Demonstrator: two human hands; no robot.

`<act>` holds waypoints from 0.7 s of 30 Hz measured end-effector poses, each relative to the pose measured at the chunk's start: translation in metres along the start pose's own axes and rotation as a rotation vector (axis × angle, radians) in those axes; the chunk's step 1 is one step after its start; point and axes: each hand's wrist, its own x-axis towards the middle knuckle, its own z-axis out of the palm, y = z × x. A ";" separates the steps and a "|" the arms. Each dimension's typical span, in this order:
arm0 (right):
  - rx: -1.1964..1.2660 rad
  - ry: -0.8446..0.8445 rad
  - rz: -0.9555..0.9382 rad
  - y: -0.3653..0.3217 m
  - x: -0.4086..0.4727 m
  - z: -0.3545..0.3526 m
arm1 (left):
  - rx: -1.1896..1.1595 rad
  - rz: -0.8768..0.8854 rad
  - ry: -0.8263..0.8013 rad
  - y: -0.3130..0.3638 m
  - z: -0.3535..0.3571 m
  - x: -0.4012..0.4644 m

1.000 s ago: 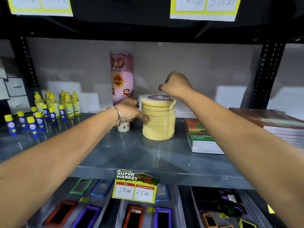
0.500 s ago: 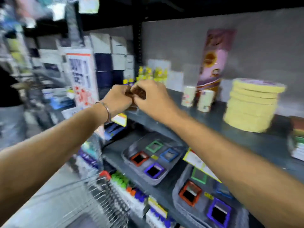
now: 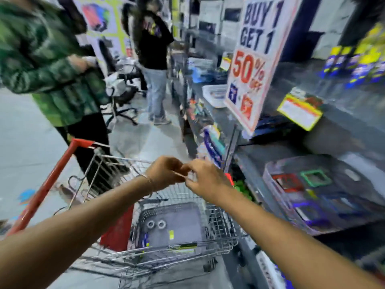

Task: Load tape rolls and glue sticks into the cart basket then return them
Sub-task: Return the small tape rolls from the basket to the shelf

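Both forearms are bare from the bottom corners of the frame to the wrists, with no sleeve showing anywhere along them. The left hand (image 3: 166, 173) wears one thin metal bangle (image 3: 148, 180) at the wrist (a plain silvery band, slightly blurred), just left of the frame's centre. The right hand (image 3: 205, 180) and its wrist carry nothing, and no rings can be made out on either hand.

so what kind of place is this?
Most likely a shop aisle, stationery by the look of it. A wire shopping cart stands beside stocked shelves, a "BUY 1 GET 1, 50% OFF" sign hangs there, and a yellow price tag is clipped to a shelf edge.
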 end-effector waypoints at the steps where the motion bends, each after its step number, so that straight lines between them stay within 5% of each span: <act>1: 0.011 -0.053 0.000 0.006 0.010 0.024 | 0.024 -0.045 -0.001 -0.026 0.000 0.005; 12: 0.044 -0.619 0.089 0.112 0.071 0.280 | 0.299 -0.551 -0.090 -0.279 0.059 0.062; 17: 0.007 -0.849 0.161 0.143 0.089 0.377 | 0.339 -0.611 -0.126 -0.366 0.091 0.091; 21: -0.007 -0.823 0.129 0.163 0.092 0.440 | 0.391 -0.598 -0.118 -0.411 0.104 0.113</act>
